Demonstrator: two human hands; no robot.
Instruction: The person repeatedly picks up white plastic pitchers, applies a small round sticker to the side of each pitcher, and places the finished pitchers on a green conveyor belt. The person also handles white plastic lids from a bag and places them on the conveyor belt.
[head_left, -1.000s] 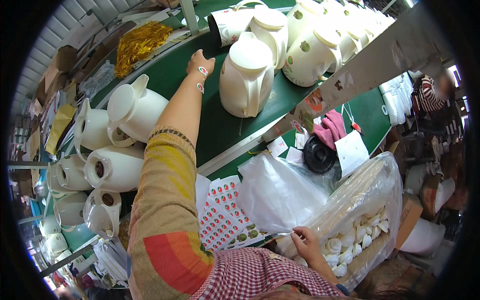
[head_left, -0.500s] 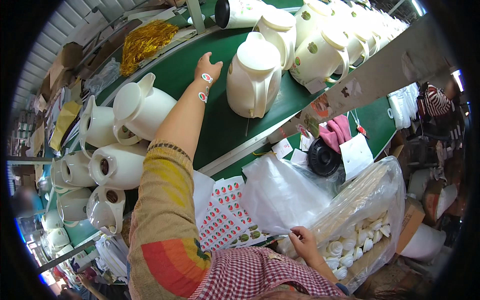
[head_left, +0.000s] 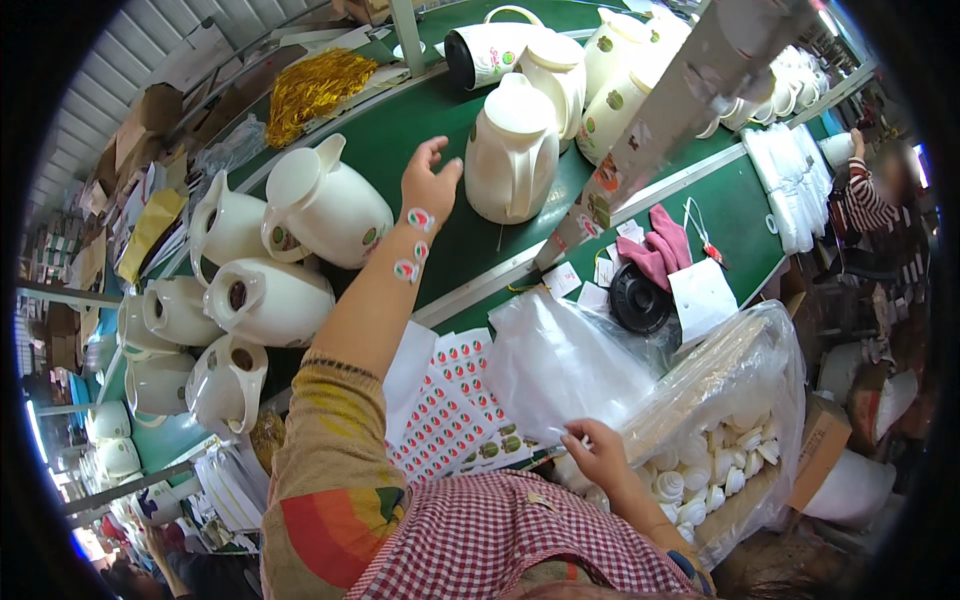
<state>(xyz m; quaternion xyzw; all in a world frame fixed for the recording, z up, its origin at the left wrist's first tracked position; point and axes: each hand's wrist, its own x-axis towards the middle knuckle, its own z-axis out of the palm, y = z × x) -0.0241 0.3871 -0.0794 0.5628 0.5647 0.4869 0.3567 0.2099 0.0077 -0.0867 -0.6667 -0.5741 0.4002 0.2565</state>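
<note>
My left hand (head_left: 432,184) hangs over the green belt with its fingers apart and nothing in it. Several small round red-and-green stickers (head_left: 407,270) cling to that wrist and forearm. Just right of the hand stands a cream lidded jug (head_left: 513,150), upright, its handle toward me; they do not touch. Left of my forearm, another lidded jug (head_left: 335,205) leans among several jugs lying with their openings toward me. My right hand (head_left: 598,455) is low in front of me, its fingertips pinched at the near edge of a clear plastic bag (head_left: 565,365). Sticker sheets (head_left: 440,415) lie beside the bag.
A metal post (head_left: 640,140) slants across the right of the belt. More jugs stand behind it. Near my right arm is a plastic-lined box (head_left: 700,480) of white parts. A black lid (head_left: 640,298) and pink cloth (head_left: 664,245) lie beyond the bag. Another person (head_left: 868,195) is far right.
My left hand has drawn back a little, its fingers now nearer the standing jug. The whole view has shifted. My right hand stays at the bag's edge.
</note>
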